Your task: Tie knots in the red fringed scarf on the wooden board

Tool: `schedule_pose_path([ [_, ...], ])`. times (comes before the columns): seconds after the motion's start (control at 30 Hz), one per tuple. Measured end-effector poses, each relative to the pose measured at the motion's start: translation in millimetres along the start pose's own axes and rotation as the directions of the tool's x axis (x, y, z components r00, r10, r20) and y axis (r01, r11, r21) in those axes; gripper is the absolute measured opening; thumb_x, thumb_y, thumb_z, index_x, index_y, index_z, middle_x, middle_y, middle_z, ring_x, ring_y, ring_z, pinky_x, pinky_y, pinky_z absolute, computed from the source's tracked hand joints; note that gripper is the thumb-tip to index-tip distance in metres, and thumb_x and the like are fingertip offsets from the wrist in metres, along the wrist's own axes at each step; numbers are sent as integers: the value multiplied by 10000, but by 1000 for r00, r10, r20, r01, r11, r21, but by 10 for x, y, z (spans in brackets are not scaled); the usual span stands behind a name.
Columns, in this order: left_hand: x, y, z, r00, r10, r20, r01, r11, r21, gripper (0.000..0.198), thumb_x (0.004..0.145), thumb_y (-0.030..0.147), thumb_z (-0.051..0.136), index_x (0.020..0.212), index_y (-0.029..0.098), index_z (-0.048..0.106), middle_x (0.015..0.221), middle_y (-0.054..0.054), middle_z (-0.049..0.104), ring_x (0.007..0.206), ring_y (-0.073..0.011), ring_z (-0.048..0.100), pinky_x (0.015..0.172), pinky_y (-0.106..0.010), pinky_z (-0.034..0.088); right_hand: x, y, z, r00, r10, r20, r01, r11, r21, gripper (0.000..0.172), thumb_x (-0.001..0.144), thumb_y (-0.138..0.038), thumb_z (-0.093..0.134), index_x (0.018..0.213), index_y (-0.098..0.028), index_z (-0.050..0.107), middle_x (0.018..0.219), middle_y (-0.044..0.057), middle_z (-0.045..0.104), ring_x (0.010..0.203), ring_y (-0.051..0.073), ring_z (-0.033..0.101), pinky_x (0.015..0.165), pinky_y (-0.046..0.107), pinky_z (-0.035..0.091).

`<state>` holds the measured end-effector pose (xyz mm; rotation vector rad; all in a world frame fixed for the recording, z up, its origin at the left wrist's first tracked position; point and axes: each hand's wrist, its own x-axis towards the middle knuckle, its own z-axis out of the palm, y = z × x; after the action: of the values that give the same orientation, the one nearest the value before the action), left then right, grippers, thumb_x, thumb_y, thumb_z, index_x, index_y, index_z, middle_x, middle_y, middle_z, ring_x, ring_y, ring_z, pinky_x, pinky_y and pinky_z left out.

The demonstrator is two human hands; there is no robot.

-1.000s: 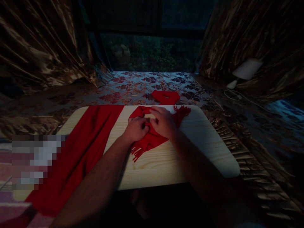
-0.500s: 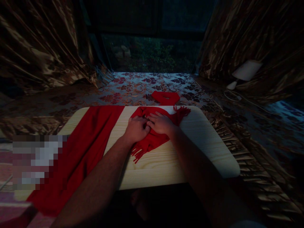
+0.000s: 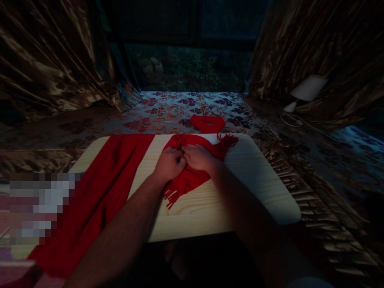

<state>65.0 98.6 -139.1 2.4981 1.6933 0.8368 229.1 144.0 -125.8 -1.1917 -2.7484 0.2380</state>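
A red fringed cloth lies bunched on the pale wooden board, its tassels pointing toward me and to the back right. My left hand is on its left part, fingers curled into the fabric. Beside it, my right hand rests on the cloth with fingers pressed together, their tips meeting the left hand's fingers. Both hands pinch the red cloth near its middle, around a small dark gap. A long flat band of red fabric runs down the board's left side and over its near edge.
Beyond the board, a looped red piece lies on the flowered cover. A white lamp with a cord stands at the right. Brown curtains flank a dark window. A blurred-out patch covers the lower left.
My right hand has drawn in closer to my left hand, its fingers less spread and more bunched on the cloth. The whole view has shifted slightly.
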Motion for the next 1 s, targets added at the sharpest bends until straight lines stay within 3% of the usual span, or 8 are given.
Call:
schedule_pose_path([
  [0.1, -11, 16, -25, 999, -39, -35, 39, 999, -14, 243, 861, 267, 497, 704, 209, 673, 745, -67, 694, 790, -223, 612, 791, -354, 479, 31, -3, 28, 997, 53, 55, -50, 998, -47, 522, 1036, -303, 292, 1455, -91, 522, 1563, 128, 468, 1469, 277, 380, 1214, 510, 265],
  [0.2, -26, 36, -36, 998, -67, 11, 67, 997, -23, 242, 862, 291, 498, 738, 217, 693, 781, -69, 709, 807, -231, 625, 795, -357, 493, 36, -9, 34, 990, 128, 54, -124, 990, -72, 525, 1035, -329, 302, 1442, -88, 530, 1565, 155, 459, 1493, 296, 332, 1223, 545, 215],
  [0.33, -47, 40, -14, 998, -44, 55, 47, 996, -69, 235, 851, 276, 500, 860, 213, 727, 887, -73, 723, 912, -241, 636, 896, -376, 505, 9, -6, -6, 995, 96, -22, -97, 994, -51, 408, 989, -278, 401, 1271, -133, 658, 1410, 150, 612, 1406, 292, 444, 1204, 527, 245],
  [0.43, -47, 23, -11, 994, -70, -85, 63, 995, -82, 286, 849, 263, 509, 1018, 199, 731, 1166, -102, 689, 1142, -250, 593, 1034, -398, 465, -22, -2, -47, 986, 105, -127, -105, 994, 6, 342, 954, -203, 421, 1125, -151, 713, 1221, 137, 709, 1220, 245, 592, 1130, 408, 365],
  [0.53, -11, -6, -34, 961, -148, -232, 146, 989, -25, 352, 879, 327, 531, 1144, 208, 731, 1440, -127, 526, 1350, -286, 455, 1135, -462, 382, -44, 1, -56, 958, 144, -249, -134, 989, 55, 422, 923, -205, 467, 1300, -120, 635, 1411, 140, 607, 1276, 228, 551, 1089, 344, 409],
  [0.63, 46, -15, -54, 980, -148, -134, 153, 988, 30, 360, 898, 411, 549, 1151, 265, 759, 1521, -102, 454, 1382, -330, 404, 1138, -526, 359, -47, 4, -37, 974, 114, -198, -107, 993, 45, 594, 900, -231, 496, 1481, -112, 488, 1608, 114, 405, 1392, 252, 448, 1137, 411, 369],
  [0.8, 64, 61, -48, 968, -243, 63, 233, 962, 141, 431, 902, 529, 532, 1134, 254, 770, 1533, -144, 461, 1335, -433, 416, 1024, -622, 423, -35, 11, -26, 992, 101, -76, -104, 994, -31, 645, 917, -253, 453, 1554, -161, 404, 1660, 84, 299, 1383, 301, 441, 1103, 506, 361],
  [1.0, 23, 72, -4, 952, -305, 24, 298, 942, 157, 556, 924, 426, 477, 1347, 91, 610, 1511, -231, 486, 1329, -408, 470, 1052, -561, 438, -36, 29, 0, 997, 49, -59, -54, 994, -95, 547, 963, -294, 384, 1488, -207, 508, 1598, 35, 429, 1316, 300, 462, 1032, 529, 384],
])
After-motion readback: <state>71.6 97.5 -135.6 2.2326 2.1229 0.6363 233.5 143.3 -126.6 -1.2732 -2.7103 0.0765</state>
